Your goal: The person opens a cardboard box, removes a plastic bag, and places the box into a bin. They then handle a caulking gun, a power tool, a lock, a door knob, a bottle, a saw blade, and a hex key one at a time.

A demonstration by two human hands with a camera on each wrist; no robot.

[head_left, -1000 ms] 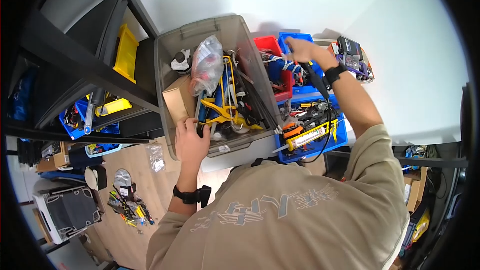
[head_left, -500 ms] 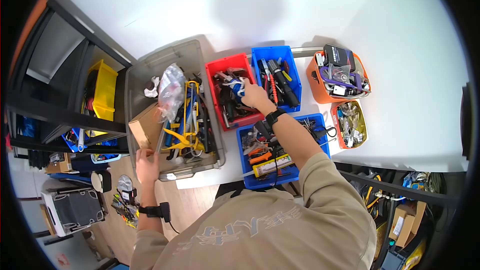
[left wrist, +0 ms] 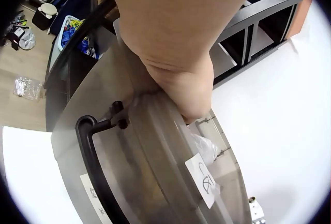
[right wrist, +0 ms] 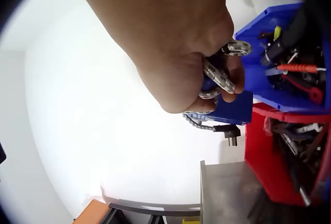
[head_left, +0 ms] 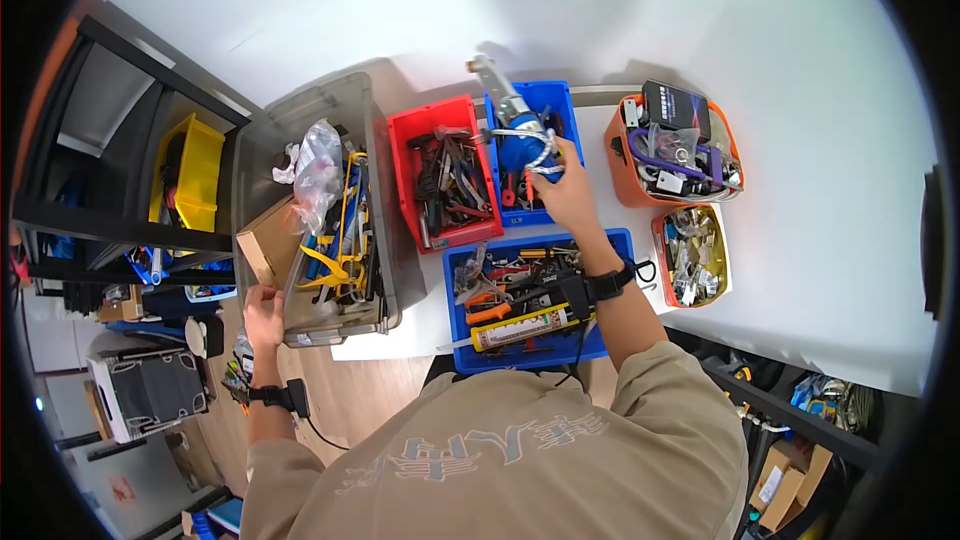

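Note:
My right hand (head_left: 568, 195) grips a blue corded tool (head_left: 518, 140) by its body, holding it over the blue bin (head_left: 562, 90) at the back. Its silver metal head points away from me toward the wall. A braided cord is looped around the body and fingers, and its black plug (right wrist: 232, 135) dangles in the right wrist view. My left hand (head_left: 264, 316) rests on the near left rim of a grey translucent storage box (head_left: 325, 337), beside a cardboard box (head_left: 266, 244). Most of its fingers are hidden in the left wrist view.
A red bin (head_left: 402, 210) of hand tools stands beside the grey box. Nearer, another blue bin (head_left: 622, 265) holds pliers and a yellow sealant tube (head_left: 520, 330). Orange containers (head_left: 625, 180) stand at right. Black shelving (head_left: 120, 225) flanks the left; a white wall is behind.
My right hand has lifted the blue tool out of the red bin and moved it right, over the back blue bin. My left hand stays at the grey box's rim.

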